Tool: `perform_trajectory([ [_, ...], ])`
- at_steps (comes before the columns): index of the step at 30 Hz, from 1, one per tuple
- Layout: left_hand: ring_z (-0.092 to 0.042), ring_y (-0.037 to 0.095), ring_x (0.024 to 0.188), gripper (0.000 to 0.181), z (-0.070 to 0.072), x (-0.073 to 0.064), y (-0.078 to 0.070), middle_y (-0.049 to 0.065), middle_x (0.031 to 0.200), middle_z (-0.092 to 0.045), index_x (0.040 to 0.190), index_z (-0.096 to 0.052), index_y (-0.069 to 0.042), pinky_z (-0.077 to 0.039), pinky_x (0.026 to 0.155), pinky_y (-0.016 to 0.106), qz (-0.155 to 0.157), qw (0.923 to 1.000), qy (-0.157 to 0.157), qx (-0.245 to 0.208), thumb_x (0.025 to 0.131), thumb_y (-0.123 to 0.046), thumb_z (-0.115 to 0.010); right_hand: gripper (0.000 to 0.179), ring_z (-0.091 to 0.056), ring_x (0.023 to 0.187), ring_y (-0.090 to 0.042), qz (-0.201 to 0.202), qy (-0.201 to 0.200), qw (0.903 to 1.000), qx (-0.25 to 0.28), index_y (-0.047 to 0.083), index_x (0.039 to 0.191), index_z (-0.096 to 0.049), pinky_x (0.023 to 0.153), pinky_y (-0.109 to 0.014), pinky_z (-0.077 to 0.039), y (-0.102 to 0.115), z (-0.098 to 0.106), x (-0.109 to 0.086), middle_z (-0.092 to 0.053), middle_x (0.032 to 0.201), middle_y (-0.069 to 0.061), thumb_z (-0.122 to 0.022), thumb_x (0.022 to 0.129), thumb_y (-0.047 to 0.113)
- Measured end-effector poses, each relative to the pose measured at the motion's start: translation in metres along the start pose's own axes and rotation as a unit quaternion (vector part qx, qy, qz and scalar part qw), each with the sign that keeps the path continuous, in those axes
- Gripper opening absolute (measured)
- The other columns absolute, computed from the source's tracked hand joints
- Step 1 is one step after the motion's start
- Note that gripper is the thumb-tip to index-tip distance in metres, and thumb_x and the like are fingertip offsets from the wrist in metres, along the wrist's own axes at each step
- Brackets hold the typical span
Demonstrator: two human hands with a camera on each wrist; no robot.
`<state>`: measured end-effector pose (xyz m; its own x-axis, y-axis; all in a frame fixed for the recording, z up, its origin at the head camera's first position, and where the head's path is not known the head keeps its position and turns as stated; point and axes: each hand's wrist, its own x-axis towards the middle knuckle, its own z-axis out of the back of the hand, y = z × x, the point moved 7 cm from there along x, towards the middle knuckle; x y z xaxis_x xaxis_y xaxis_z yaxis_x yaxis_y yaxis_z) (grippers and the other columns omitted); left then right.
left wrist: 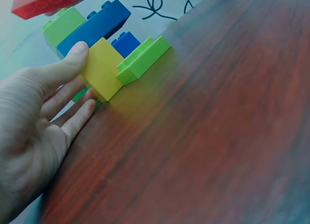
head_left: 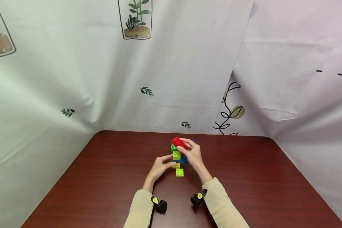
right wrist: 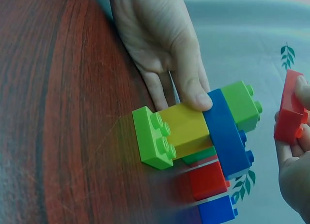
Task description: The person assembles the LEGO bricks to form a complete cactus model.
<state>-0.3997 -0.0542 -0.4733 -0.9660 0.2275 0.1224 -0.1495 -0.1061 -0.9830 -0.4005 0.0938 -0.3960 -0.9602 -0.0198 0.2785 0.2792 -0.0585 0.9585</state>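
My left hand (head_left: 159,166) steadies a small stack of toy building blocks, its thumb on the seam between the yellow block (left wrist: 104,69) and the long blue block (right wrist: 225,132), its other fingers behind. A light green block (right wrist: 240,105) sits on top of the blue one. Low against the yellow block stands another light green block (right wrist: 150,139) with its studs up. Above the stack, my right hand (head_left: 194,155) pinches a red block (right wrist: 289,105) between thumb and fingers. The red block is tilted and apart from the stack in both wrist views.
Beyond the stack are a second red block (right wrist: 208,180), a smaller blue block (right wrist: 217,210) and a darker green block (head_left: 173,148), partly hidden. The brown wooden table (head_left: 117,177) ends at a white printed cloth (head_left: 171,69) behind.
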Motion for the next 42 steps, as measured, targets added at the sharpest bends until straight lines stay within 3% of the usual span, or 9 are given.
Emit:
perform_trajectory([
  [6,-0.064,0.032,0.116,0.044,0.001,-0.001,0.000,0.022,0.126,-0.065,0.128,-0.062,0.002,-0.055,0.093,0.036,0.000,0.9998,-0.001,0.018,0.089,-0.017,-0.071,0.038,-0.066,0.105,-0.029,-0.002,0.041,0.9990,-0.018,0.001,0.124,-0.064,0.081,-0.019,-0.055,0.001,-0.009,-0.001,-0.065,0.125,-0.023,-0.070,0.088,0.008],
  [18,-0.060,0.033,0.120,0.044,0.001,0.000,-0.003,0.021,0.127,-0.065,0.127,-0.063,0.001,-0.053,0.096,0.039,-0.005,0.9998,0.007,0.020,0.088,-0.017,-0.072,0.038,-0.065,0.107,-0.034,-0.018,0.084,0.9943,-0.063,-0.002,0.126,-0.062,0.089,-0.038,-0.057,-0.007,-0.011,0.003,-0.064,0.127,-0.024,-0.068,0.089,0.003],
  [30,-0.058,0.033,0.123,0.043,0.004,0.000,0.000,0.021,0.128,-0.064,0.127,-0.063,0.002,-0.053,0.096,0.035,-0.002,0.9999,0.007,0.008,0.089,-0.015,-0.071,0.036,-0.068,0.097,-0.024,0.016,0.130,0.9828,-0.130,0.006,0.123,-0.066,0.081,-0.030,-0.058,0.001,-0.019,0.003,-0.069,0.119,-0.019,-0.071,0.088,0.015],
  [37,-0.060,0.031,0.119,0.040,0.005,-0.001,-0.001,0.020,0.126,-0.065,0.125,-0.065,0.001,-0.053,0.095,0.036,-0.003,0.9999,0.003,0.011,0.089,-0.015,-0.071,0.036,-0.068,0.096,-0.022,-0.008,0.144,0.9814,-0.127,0.008,0.124,-0.067,0.080,-0.028,-0.057,-0.002,-0.021,0.003,-0.069,0.119,-0.017,-0.071,0.089,0.016],
  [42,-0.063,0.027,0.113,0.037,0.002,-0.001,0.002,0.019,0.123,-0.067,0.122,-0.067,0.000,-0.054,0.088,0.027,0.002,1.0000,0.004,0.006,0.089,-0.015,-0.071,0.036,-0.065,0.102,-0.024,-0.008,0.161,0.9770,-0.140,0.008,0.124,-0.067,0.082,-0.031,-0.057,-0.002,-0.019,0.001,-0.067,0.123,-0.016,-0.070,0.089,0.016],
])
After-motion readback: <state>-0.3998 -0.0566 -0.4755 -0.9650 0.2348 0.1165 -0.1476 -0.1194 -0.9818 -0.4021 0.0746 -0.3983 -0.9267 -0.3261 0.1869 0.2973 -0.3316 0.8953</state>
